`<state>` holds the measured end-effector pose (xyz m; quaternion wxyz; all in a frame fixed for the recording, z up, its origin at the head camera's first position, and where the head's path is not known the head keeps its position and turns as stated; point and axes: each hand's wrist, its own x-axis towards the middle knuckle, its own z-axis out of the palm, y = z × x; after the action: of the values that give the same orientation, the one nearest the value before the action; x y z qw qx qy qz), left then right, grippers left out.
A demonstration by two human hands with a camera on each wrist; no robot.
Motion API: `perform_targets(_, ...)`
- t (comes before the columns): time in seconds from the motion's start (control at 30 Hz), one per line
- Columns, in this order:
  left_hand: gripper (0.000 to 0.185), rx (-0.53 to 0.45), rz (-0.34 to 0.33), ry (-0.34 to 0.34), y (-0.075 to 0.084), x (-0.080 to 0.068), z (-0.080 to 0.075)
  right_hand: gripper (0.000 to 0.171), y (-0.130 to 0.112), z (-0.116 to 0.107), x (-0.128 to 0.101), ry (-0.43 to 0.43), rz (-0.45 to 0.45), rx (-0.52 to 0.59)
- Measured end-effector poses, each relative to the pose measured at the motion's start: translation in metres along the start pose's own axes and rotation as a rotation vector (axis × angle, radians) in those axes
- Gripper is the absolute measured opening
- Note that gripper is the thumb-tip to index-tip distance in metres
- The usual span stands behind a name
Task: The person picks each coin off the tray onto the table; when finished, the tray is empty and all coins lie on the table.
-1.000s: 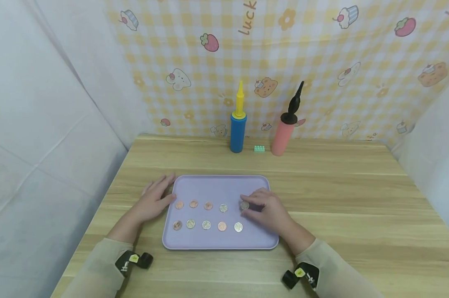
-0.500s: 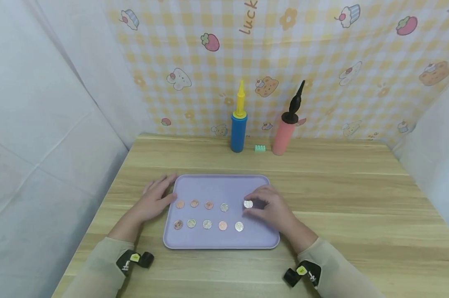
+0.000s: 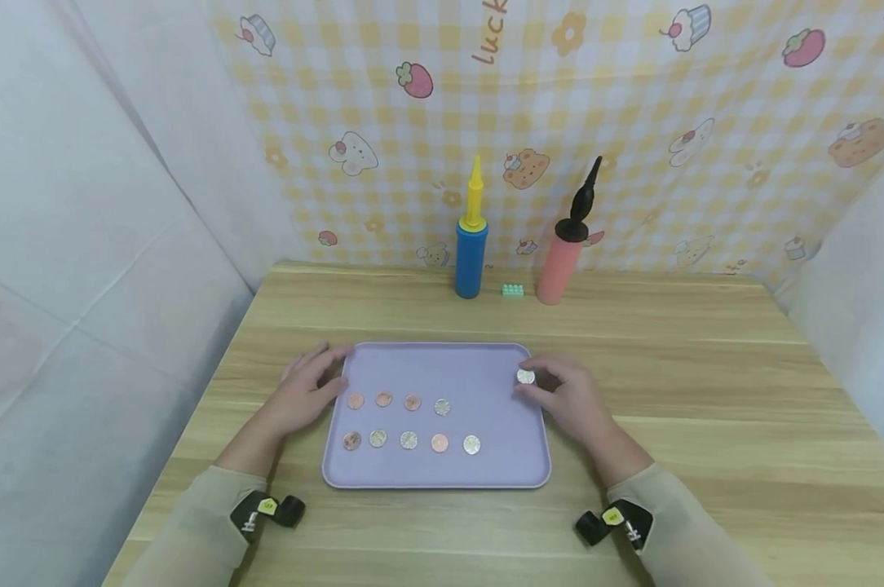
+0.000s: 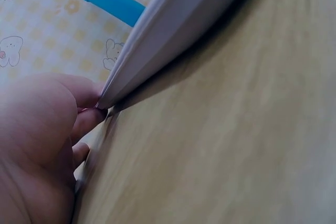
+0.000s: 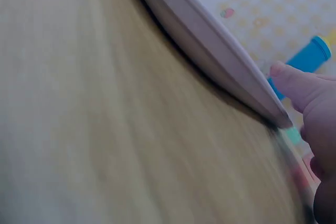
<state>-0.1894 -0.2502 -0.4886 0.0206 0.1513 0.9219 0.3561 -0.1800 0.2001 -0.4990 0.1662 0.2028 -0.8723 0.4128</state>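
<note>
A lavender tray lies on the wooden table with two rows of coins on it. The back row holds copper coins and, at its right end, a silvery coin. Copper and silvery coins are mixed in the front row. My right hand pinches a silvery coin between thumb and fingers over the tray's right rim; this coin is not visible in the right wrist view. At the left rim, my left hand touches the tray with thumb and fingertips, its fingers fairly straight.
Behind the tray stand a blue hand pump with a yellow top and a pink hand pump with a black top. A small mint-green toy brick sits between them. A checked cloth hangs behind the table.
My right hand has moved right and slightly back with the pinched coin, from above the tray's interior to its right rim. The left hand and the coin rows have stayed put.
</note>
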Motion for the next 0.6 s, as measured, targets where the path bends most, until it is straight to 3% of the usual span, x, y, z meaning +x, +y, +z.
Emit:
perform_targets(0.13,0.043,-0.007,0.004,0.006,0.001,0.000,0.000,0.032,0.008,-0.010,0.001,0.035,0.066,-0.055)
perform_targets(0.33,0.040,0.017,0.016,0.031,0.001,0.001,0.006,0.029,0.021,-0.017,0.002,0.013,0.158,-0.122)
perform_targets(0.6,0.048,0.023,0.002,0.061,-0.001,0.002,0.006,0.031,0.027,-0.020,0.004,-0.027,0.147,-0.176)
